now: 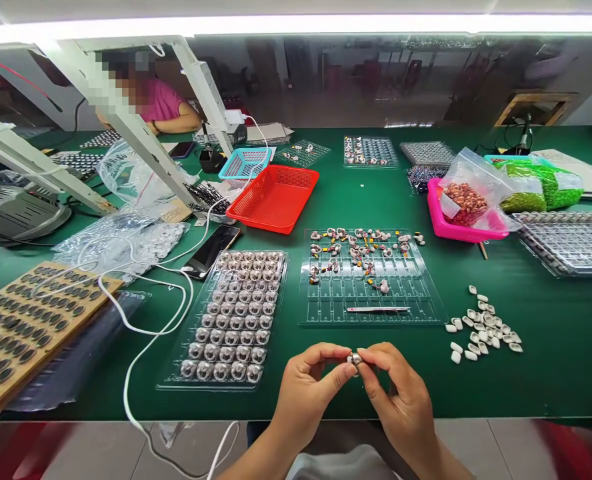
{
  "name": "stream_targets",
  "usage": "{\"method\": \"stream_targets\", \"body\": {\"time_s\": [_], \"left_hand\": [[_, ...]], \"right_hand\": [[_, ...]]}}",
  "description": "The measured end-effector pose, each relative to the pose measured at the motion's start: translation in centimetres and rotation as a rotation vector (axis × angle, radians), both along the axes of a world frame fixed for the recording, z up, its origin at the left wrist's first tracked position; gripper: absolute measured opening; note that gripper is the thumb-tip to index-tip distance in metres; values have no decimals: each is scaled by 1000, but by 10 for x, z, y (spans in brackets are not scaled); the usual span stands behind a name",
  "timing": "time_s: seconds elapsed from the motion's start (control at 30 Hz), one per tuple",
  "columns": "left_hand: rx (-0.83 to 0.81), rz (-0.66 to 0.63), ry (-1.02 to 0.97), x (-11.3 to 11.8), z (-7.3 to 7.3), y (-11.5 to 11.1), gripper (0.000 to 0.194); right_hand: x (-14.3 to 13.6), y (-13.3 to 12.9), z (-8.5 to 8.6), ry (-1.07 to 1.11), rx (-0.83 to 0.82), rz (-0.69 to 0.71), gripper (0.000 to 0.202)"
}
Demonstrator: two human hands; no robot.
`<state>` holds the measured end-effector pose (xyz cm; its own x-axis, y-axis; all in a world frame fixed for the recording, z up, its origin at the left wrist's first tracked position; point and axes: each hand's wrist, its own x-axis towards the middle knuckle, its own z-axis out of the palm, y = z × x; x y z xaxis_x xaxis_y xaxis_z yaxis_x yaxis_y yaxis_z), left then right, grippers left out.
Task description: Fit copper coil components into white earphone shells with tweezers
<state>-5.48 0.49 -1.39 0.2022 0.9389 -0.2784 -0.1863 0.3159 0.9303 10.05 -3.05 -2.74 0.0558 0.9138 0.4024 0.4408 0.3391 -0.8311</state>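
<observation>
Pinching a small shiny piece (357, 359) between left hand (303, 395) and right hand (405, 395), this side of the clear tray (326, 311); can't tell its long way.

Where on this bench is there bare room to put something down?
One bare patch lies between the red basket and pink basket, beyond the clear tray. Another is front right, between your right hand, the white pieces and the table edge. The left is crowded with white cable, phone, plastic bags and wooden board.
</observation>
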Motion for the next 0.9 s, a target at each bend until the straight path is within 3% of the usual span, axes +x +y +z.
{"method": "stream_targets", "body": {"time_s": [0.2,0.33,0.5,0.9], "left_hand": [[76,-32,58,-2,4,1,12],[89,-71,85,-4,3,2,11],[45,-84,82,-4,2,2,11],[-1,-48,101,-2,5,1,13]], "right_hand": [[1,3,6,7,-8,15,20],[5,4,9,129,-228,74,11],[8,4,9,347,-446,120,16],[2,0,5,270,-407,73,16]]}}
